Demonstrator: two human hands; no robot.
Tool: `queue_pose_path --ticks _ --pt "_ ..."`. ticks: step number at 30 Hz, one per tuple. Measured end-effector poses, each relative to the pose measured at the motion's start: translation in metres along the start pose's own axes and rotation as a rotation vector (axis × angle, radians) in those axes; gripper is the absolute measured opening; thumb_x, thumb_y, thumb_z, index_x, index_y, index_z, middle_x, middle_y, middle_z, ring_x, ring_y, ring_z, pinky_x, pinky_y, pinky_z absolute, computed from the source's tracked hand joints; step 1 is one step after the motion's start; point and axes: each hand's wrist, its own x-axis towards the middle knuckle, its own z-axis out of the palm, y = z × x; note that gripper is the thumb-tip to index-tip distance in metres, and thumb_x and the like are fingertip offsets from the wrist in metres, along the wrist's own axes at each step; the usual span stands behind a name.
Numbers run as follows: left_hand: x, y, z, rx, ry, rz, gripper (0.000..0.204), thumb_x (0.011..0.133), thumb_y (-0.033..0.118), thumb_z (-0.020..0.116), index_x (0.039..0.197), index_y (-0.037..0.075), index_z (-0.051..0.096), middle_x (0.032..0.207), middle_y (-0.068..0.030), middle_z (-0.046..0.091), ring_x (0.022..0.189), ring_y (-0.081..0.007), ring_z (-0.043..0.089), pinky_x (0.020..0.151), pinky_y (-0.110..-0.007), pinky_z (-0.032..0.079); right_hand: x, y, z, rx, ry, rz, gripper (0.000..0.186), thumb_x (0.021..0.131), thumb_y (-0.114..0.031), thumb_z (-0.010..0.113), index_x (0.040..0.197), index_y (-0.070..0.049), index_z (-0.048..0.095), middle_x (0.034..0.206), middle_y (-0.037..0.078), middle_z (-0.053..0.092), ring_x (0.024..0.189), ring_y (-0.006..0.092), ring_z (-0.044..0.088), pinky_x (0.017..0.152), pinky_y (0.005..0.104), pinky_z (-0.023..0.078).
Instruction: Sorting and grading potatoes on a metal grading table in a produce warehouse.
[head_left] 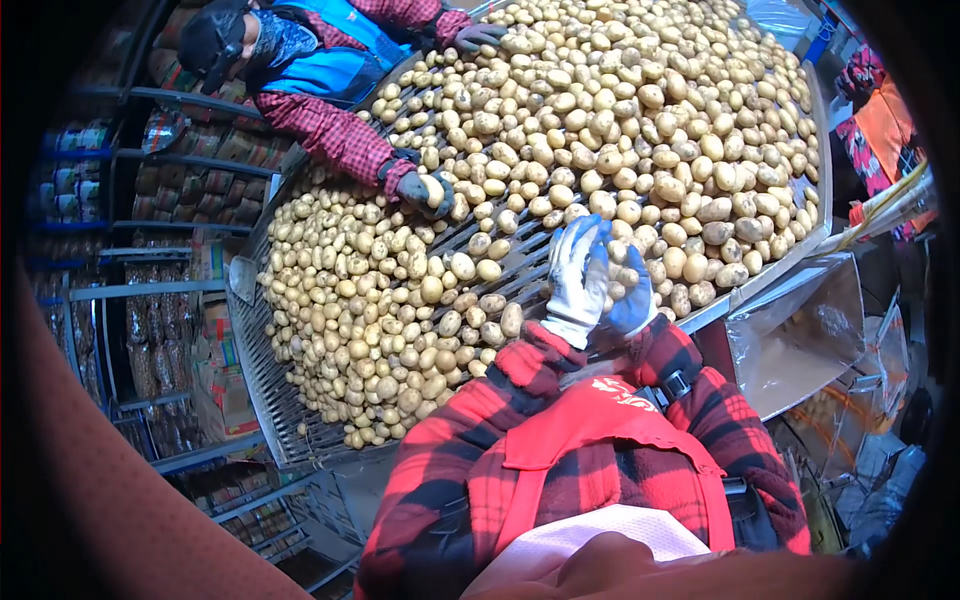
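Observation:
My two gloved hands are close together at the near edge of a large heap of potatoes (640, 120). My left hand (578, 280), in a white and blue glove, is raised with its fingers stretched out beside the slatted rack. My right hand (634, 298), in a blue glove, curls around a few potatoes (618, 282) in the gap between the hands. Part of the right hand's grip is hidden. A smaller heap of potatoes (365, 320) lies to the left on the same metal slats (525, 262).
Across the slats, a co-worker in a blue vest (335, 50) has one gloved hand (425, 192) on a potato and another on the heap. At right are a plastic-lined carton (800, 330) and a person in orange (885, 130). Shelves of packed bags (155, 320) stand left.

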Motion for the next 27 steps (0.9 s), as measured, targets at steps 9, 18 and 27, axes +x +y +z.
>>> queue_pose_path --ticks 9,18,27 --pt "0.024 0.007 0.047 -0.276 0.231 -0.126 0.055 0.109 0.044 0.038 0.130 -0.003 0.059 0.132 -0.0185 0.061 0.124 -0.0321 0.056 0.112 -0.045 0.039 -0.036 -0.035 0.079 0.062 0.190 -0.189 0.047 0.102 -0.043 0.055 0.138 -0.014 0.054 0.114 0.012 0.066 0.082 0.0227 0.067 0.054 0.0319 0.054" --pt "-0.026 -0.004 0.119 -0.125 -0.433 -0.062 0.043 0.100 0.021 0.053 0.140 0.004 0.053 0.143 -0.0210 0.052 0.134 -0.0388 0.047 0.117 -0.049 0.032 -0.108 -0.141 0.040 0.021 -0.365 -0.438 0.036 0.103 -0.048 0.052 0.112 -0.013 0.061 0.111 0.012 0.063 0.104 0.0340 0.063 0.097 0.0522 0.053" --pt "-0.043 0.035 0.158 0.423 -0.876 0.369 0.068 0.087 0.036 0.063 0.150 0.015 0.045 0.157 -0.0138 0.036 0.146 -0.0509 0.021 0.119 -0.064 0.019 -0.266 -0.264 0.007 -0.017 -0.438 -0.826 0.014 0.087 -0.002 0.063 0.085 -0.014 0.056 0.108 0.006 0.055 0.072 0.0077 0.047 0.050 0.0215 0.038"
